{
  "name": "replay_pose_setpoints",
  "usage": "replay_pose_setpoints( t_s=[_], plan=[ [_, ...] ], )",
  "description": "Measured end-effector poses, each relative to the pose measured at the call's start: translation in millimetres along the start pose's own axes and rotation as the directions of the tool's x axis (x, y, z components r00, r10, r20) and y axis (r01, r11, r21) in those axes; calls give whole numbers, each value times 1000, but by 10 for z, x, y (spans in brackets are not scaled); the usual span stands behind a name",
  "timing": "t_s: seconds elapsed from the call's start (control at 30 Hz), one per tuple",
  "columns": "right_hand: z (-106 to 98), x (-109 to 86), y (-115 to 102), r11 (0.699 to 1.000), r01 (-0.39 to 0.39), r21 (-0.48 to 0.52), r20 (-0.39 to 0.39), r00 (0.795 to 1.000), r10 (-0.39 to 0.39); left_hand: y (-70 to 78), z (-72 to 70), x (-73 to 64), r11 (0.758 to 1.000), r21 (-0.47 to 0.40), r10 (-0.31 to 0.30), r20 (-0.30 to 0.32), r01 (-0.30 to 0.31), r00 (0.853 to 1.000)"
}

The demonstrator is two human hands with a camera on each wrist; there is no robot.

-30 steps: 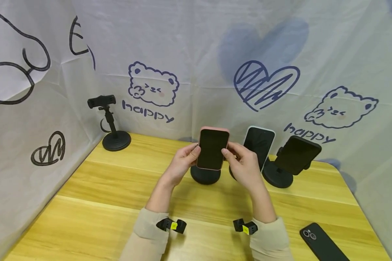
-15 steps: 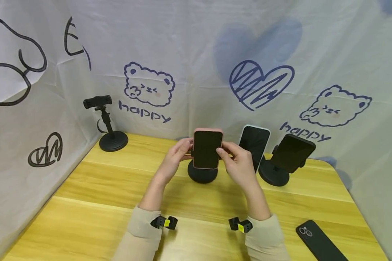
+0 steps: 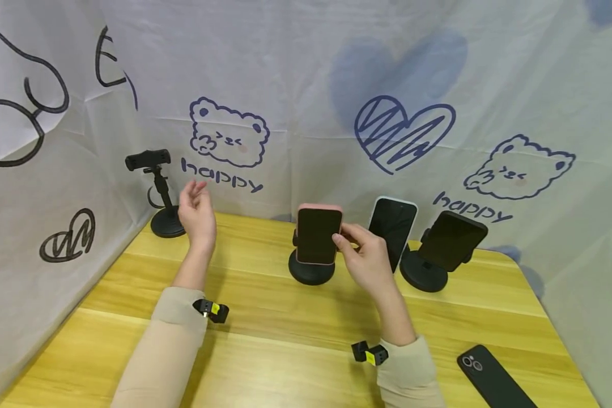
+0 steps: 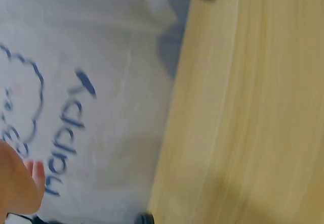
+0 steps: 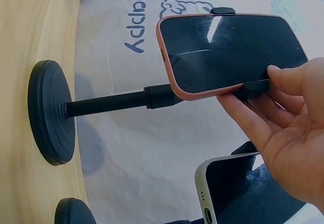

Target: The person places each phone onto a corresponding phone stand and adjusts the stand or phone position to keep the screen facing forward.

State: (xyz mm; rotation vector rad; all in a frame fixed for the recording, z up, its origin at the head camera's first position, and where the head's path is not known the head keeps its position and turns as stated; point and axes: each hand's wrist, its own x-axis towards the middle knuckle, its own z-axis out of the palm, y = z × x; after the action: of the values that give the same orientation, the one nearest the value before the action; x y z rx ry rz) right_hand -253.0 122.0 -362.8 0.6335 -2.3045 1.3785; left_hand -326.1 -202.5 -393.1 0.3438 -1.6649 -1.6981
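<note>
A pink-cased phone point(image 3: 318, 235) sits upright in the clamp of a black phone stand point(image 3: 311, 273). My right hand point(image 3: 366, 258) pinches the phone's right edge, thumb at the screen's border and fingers behind. In the right wrist view, the stand's clamp point(image 5: 253, 88) grips the pink-cased phone point(image 5: 228, 52) on both long sides. Away to the left, my left hand point(image 3: 198, 218) is raised with loosely bent fingers and holds nothing. Beside it is a second black phone stand point(image 3: 168, 221) with no phone in its clamp. The left wrist view catches only part of the left hand point(image 4: 20, 183).
To the right stand a phone in a pale case point(image 3: 394, 226) and a dark phone point(image 3: 453, 241) turned sideways, each on a stand. A black phone point(image 3: 494, 377) lies face down near the table's front right. A printed cloth point(image 3: 306, 85) hangs behind the table.
My left hand has let go of the pink-cased phone and its stand and moved left toward the stand without a phone. The right hand still holds the phone's right edge.
</note>
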Motion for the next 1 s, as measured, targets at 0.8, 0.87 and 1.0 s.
replay_pose_setpoints(
  t_s=[0.8, 0.87, 1.0],
  plan=[
    [-7, -30, -24, 1000, -13, 18, 29, 1000, 13, -407, -518, 1031, 883, 313, -321, -140, 349, 937],
    [-7, -29, -13, 1000, -9, 18, 26, 1000, 8, -419, -515, 1029, 881, 352, -287, -135, 317, 948],
    [-36, -19, 10, 1000, -13, 10, 13, 1000, 13, -445, -447, 981, 883, 396, -238, -90, 254, 967]
  ],
)
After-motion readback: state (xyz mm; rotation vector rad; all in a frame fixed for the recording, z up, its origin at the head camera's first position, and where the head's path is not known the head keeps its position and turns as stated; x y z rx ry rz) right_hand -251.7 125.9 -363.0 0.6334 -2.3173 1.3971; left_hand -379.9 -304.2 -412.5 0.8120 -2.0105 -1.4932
